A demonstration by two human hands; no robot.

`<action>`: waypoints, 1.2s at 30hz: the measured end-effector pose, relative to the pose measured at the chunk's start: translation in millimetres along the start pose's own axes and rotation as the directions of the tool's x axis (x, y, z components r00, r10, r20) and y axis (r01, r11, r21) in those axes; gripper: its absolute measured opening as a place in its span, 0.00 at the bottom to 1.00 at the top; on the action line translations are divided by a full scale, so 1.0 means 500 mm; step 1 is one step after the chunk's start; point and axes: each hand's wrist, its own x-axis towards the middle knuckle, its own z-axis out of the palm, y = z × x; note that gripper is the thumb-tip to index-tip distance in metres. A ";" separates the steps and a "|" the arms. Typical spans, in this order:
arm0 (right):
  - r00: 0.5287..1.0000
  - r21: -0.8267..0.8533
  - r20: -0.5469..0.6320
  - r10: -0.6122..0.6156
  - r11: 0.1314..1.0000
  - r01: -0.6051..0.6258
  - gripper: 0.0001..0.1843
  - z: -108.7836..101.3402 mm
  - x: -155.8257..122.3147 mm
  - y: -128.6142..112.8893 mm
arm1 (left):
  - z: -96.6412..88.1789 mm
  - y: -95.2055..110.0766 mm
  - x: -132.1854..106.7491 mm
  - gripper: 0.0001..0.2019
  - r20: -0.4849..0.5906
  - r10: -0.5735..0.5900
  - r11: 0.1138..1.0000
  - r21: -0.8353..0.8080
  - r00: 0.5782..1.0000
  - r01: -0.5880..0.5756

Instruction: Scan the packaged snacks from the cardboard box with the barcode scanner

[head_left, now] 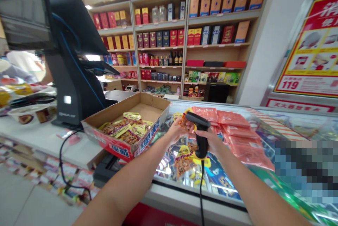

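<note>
Scanner [201,142] upright, nose toward packet [182,122]

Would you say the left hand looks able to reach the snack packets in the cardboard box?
Probably yes: the cardboard box is open on top, and nothing seems to block the snack packets from the left hand, though it already appears to hold another packet.
</note>
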 end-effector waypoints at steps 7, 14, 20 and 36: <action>1.000 -0.104 0.021 -0.012 0.994 0.014 0.19 0.002 -0.001 -0.007 | -0.022 0.020 -0.001 0.26 -0.147 -0.131 0.985 0.094 0.980 0.145; 0.996 -0.150 -0.077 0.034 0.988 -0.045 0.15 -0.005 0.004 -0.006 | -0.037 0.022 0.013 0.19 -0.434 0.113 0.993 0.083 0.894 -0.085; 0.992 -0.322 -0.120 0.049 0.943 -0.085 0.13 -0.019 0.005 -0.020 | -0.062 0.036 0.021 0.18 -0.589 0.255 0.966 0.126 0.767 -0.225; 0.994 -0.402 -0.083 0.076 0.910 -0.103 0.11 -0.009 -0.003 -0.024 | -0.059 0.024 0.020 0.24 -0.505 0.341 0.940 0.177 0.793 -0.292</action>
